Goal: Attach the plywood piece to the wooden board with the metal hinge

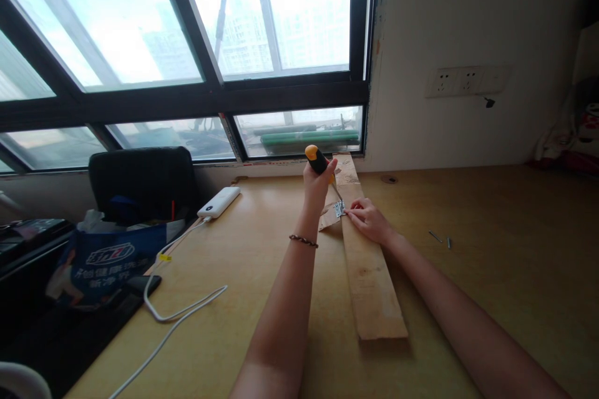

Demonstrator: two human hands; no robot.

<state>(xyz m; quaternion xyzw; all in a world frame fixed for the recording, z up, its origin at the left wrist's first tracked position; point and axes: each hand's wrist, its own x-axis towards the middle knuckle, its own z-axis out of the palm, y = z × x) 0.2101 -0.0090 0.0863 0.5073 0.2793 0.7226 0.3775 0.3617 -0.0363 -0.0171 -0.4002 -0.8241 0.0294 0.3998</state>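
My left hand (318,184) is wrapped round the black and yellow handle of a screwdriver (317,159), which leans with its shaft pointing down. The tip meets a small metal hinge (339,208) lying across a long wooden board (372,280) and a short wood piece (329,218) on its left. My right hand (367,219) rests on the board just right of the hinge, fingers bent close to it. What those fingertips hold, if anything, is too small to make out.
Two screws (442,238) lie on the wooden table (491,299) to the right. A white power bank (219,202) with a white cable (187,315) is at the left edge. Beyond it stand a black chair (140,177) and a blue bag (112,262). Windows and a wall border the back.
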